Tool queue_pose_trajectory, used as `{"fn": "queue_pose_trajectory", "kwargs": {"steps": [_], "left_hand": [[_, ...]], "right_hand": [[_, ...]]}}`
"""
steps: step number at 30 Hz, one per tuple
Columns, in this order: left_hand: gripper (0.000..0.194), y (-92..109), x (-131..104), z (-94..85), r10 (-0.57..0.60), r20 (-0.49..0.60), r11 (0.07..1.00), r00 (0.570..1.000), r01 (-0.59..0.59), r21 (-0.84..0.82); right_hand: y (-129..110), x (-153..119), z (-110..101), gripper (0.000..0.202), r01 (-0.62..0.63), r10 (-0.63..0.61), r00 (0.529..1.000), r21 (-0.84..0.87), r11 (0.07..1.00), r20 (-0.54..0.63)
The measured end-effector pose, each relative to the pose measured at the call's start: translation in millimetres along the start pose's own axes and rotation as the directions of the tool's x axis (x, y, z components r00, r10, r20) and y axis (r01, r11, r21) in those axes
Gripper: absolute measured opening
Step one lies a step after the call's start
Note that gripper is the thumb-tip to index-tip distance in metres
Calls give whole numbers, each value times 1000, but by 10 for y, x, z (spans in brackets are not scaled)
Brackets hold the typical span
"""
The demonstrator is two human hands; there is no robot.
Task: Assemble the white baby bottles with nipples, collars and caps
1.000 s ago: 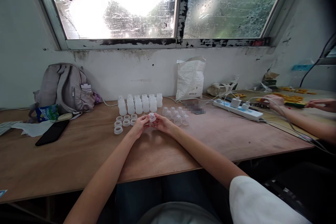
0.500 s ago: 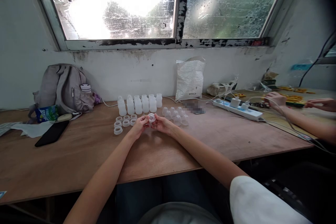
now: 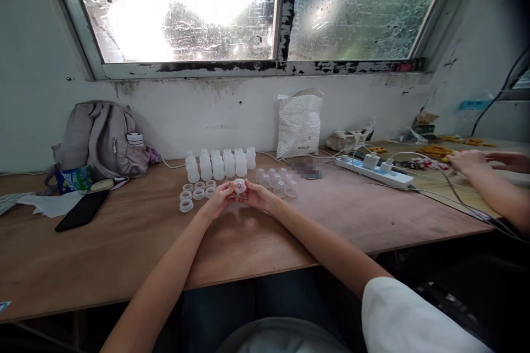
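My left hand (image 3: 220, 200) and my right hand (image 3: 258, 196) pinch a small clear bottle collar (image 3: 239, 186) between them, above the table. A pale, rounded piece seems to sit in its middle, too small to make out. Left of my hands, several translucent screw rings (image 3: 186, 206) lie in short rows. Behind them stand several frosted baby bottles (image 3: 217, 165); the two leftmost have tops that look like teats. Several clear domed caps (image 3: 279, 189) rest just right of my right hand.
A backpack (image 3: 99, 138), a black phone (image 3: 81, 210) and a blue-green packet (image 3: 74, 179) lie left. A white plastic bag (image 3: 300, 124) leans on the wall. Cables run from a power strip (image 3: 375, 172) at right. A co-worker's hands (image 3: 470, 161) work near yellow items (image 3: 434, 151).
My hands stay in place, with the collar turned or shifted very slightly between the fingers. The co-worker's hand at far right has moved rightward, close to their other hand.
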State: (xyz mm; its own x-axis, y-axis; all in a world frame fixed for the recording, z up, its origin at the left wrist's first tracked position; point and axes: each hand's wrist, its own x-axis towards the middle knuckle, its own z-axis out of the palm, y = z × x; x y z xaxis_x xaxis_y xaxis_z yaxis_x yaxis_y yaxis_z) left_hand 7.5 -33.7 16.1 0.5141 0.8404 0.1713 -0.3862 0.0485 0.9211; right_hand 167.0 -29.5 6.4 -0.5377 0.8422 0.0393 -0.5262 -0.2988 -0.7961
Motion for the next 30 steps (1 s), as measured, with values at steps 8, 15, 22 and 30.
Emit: {"fn": "queue_pose_trajectory", "kwargs": {"steps": [8,15,22,30], "left_hand": [[29,-63,26,-29,7,-58,1000,998,-8,-10],[25,-59,15,-12,-5,-37,1000,999,6,4],[25,-20,-1,-1,-19,3,1000,1000,19,17],[26,51,-38,63,-23,21,1000,1000,23,8]], "right_hand": [[7,8,30,16,16,-13,995,34,999,-97],[6,-5,-65,19,2,-2,1000,-19,1000,-13],[-8,-22,-82,20,7,-5,998,-29,1000,64],[-43,-66,-48,18,5,-3,995,-16,1000,104]]}}
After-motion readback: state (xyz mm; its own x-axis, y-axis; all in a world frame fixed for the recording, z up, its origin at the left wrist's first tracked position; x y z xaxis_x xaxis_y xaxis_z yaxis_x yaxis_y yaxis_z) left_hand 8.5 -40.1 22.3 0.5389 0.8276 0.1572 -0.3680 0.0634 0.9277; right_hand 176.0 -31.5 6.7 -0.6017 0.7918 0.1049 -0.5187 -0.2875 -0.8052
